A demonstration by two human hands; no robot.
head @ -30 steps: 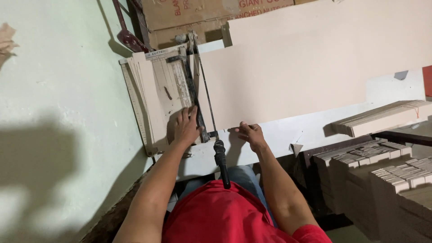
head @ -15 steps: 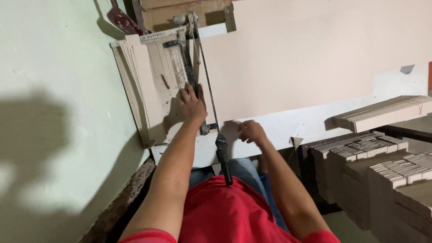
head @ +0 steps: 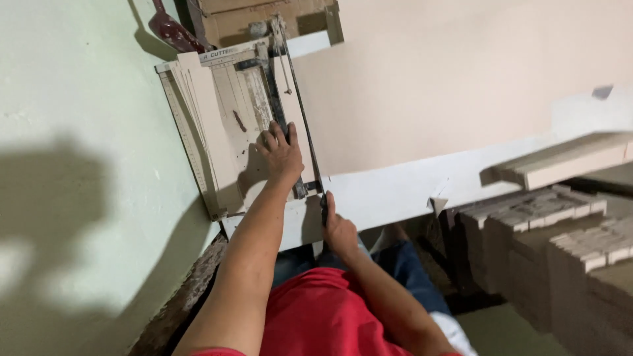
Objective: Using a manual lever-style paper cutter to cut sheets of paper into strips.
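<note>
On the white worktable (head: 395,191) in front of you sits a guillotine paper cutter (head: 231,125), its pale board worn and smudged, with a ruler edge along its left side. Your left hand (head: 280,150) lies flat on the cutter's board, fingers spread and pressing down just beside the dark blade arm (head: 300,125), which runs along the board's right edge. Your right hand (head: 337,227) is closed around the black handle (head: 324,206) at the near end of that arm, at the table's front edge, thumb pointing up along it. A large beige sheet (head: 448,79) lies to the right of the blade, reaching far across the table; whether its edge passes under your left palm you cannot tell from this angle. Beyond the cutter's far end stands a brown cardboard box (head: 264,20), with a dark red tool (head: 171,29) just left of it against the pale green wall (head: 79,132). Off to your right, stacks of cut beige strips (head: 567,224) are piled below the table, and one long bundle (head: 567,161) rests on its edge.
</note>
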